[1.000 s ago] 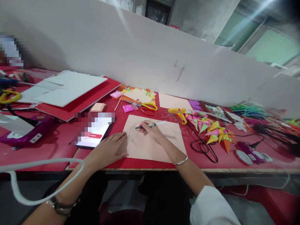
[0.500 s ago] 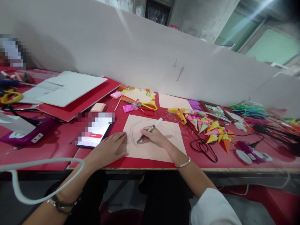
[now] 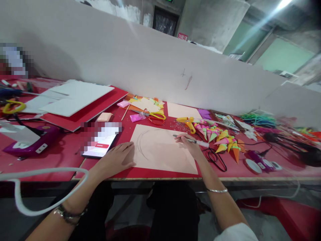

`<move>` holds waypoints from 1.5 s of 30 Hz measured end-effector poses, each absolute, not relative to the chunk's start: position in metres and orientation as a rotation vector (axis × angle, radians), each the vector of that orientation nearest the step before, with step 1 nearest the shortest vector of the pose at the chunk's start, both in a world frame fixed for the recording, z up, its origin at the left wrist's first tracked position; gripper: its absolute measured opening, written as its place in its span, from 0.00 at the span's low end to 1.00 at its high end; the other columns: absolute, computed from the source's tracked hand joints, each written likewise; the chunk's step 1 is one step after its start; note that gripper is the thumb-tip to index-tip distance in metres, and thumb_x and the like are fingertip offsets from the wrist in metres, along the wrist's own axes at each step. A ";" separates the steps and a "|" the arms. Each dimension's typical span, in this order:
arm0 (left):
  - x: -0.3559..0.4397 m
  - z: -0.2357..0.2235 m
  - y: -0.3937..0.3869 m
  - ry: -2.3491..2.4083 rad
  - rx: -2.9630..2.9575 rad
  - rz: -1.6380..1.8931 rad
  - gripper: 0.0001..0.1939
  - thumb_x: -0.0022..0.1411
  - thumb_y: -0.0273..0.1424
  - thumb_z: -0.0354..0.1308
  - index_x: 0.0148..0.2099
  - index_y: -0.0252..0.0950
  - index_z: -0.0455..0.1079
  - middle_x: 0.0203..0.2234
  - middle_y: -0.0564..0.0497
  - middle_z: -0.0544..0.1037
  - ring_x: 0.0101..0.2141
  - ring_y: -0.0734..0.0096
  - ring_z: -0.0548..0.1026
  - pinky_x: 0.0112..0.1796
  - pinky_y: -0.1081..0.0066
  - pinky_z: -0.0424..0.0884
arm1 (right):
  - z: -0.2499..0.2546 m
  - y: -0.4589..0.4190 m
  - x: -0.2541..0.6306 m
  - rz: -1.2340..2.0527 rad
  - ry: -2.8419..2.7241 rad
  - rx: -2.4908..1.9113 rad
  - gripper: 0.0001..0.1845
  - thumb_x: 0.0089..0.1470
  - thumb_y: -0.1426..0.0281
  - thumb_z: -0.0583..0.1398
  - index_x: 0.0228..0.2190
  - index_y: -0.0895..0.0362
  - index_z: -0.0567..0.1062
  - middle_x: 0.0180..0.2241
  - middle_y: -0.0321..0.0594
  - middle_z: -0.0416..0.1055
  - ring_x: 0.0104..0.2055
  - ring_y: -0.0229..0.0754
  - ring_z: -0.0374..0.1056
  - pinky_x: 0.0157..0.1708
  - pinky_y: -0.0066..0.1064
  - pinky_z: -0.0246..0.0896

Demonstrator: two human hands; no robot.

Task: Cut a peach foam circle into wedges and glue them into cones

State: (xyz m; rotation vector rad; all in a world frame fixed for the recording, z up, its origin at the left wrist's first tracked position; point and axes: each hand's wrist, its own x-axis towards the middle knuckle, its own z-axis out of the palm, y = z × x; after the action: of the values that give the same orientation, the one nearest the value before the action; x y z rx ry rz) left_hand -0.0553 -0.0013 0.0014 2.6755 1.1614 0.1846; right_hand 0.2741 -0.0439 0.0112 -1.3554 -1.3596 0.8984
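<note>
We have the pale sheet [image 3: 163, 155] near the front edge of the red surface [image 3: 64, 160]. Our right hand [image 3: 187, 142] pinches the pen [image 3: 202, 144] by the sheet's far right corner; our left hand [image 3: 119, 157] lies flat, thumb apart, at its left edge, near the phone [image 3: 96, 151].

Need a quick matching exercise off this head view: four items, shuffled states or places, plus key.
Column one
1. Right hand
2. Glue gun
3. Left hand
4. Phone

Column two
a) lies flat, at the left edge of the large paper
b) shows a lit screen
c) grips a pen
d) is yellow

Right pairs: 1-c, 2-d, 3-a, 4-b
</note>
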 end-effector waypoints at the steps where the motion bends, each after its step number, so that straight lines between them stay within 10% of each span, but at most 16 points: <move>1: -0.055 0.001 -0.001 1.166 2.676 0.183 0.35 0.55 0.48 0.47 0.59 0.34 0.50 0.57 0.44 0.56 0.53 0.58 0.58 0.50 0.63 0.58 | 0.011 -0.051 0.281 0.796 -1.406 -1.402 0.14 0.51 0.60 0.52 0.33 0.56 0.70 0.34 0.41 0.70 0.37 0.41 0.67 0.32 0.30 0.62; 17: -0.016 -0.013 -0.051 1.517 2.771 0.319 0.36 0.57 0.50 0.39 0.58 0.26 0.54 0.55 0.35 0.58 0.55 0.49 0.54 0.52 0.54 0.51 | 0.008 -0.137 0.237 -0.238 -2.001 -2.053 0.12 0.53 0.66 0.52 0.37 0.59 0.68 0.36 0.48 0.70 0.38 0.44 0.64 0.41 0.34 0.51; 22: -0.011 -0.017 -0.042 1.548 2.773 0.250 0.45 0.52 0.56 0.40 0.59 0.24 0.50 0.57 0.33 0.52 0.57 0.47 0.49 0.53 0.54 0.48 | 0.014 -0.140 0.236 -0.072 -1.845 -2.102 0.13 0.56 0.65 0.47 0.32 0.55 0.69 0.22 0.39 0.70 0.26 0.42 0.65 0.29 0.30 0.54; 29: -0.013 -0.006 -0.004 1.251 2.702 -0.037 0.48 0.48 0.59 0.40 0.62 0.31 0.44 0.60 0.41 0.45 0.59 0.53 0.43 0.54 0.55 0.42 | 0.000 -0.124 0.260 0.078 -1.862 -1.748 0.12 0.51 0.66 0.53 0.39 0.55 0.64 0.46 0.45 0.65 0.46 0.45 0.62 0.44 0.36 0.56; 45: -0.026 -0.006 -0.022 1.394 2.809 0.124 0.42 0.52 0.55 0.42 0.59 0.26 0.52 0.56 0.39 0.57 0.56 0.54 0.53 0.55 0.55 0.39 | 0.006 -0.127 0.203 -0.067 -1.949 -1.974 0.13 0.53 0.64 0.52 0.38 0.58 0.67 0.34 0.45 0.70 0.38 0.45 0.64 0.36 0.33 0.55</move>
State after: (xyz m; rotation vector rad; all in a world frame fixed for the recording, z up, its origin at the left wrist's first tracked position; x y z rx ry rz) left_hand -0.0256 -0.0223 -0.0060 2.8087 1.3941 0.1243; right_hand 0.2034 -0.1269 0.0059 -1.9744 -1.9490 -0.0671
